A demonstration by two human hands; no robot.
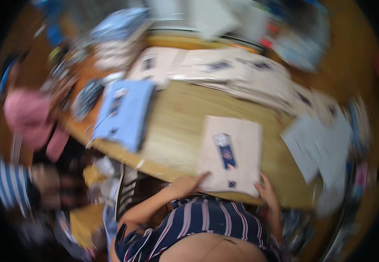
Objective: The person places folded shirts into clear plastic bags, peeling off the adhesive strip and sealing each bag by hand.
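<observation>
Both hands, left (185, 184) and right (267, 191), grip the near edge of a folded beige garment with dark tag (231, 153) on the wooden bench (176, 126).

My hands hold the near edge of a folded beige garment (232, 153) on the table (176, 126): left hand (185, 184) at its near left corner, right hand (266, 191) at its near right corner. Left of the garment lies a blue one (126, 113); beyond it, a beige row (242, 74).
</observation>
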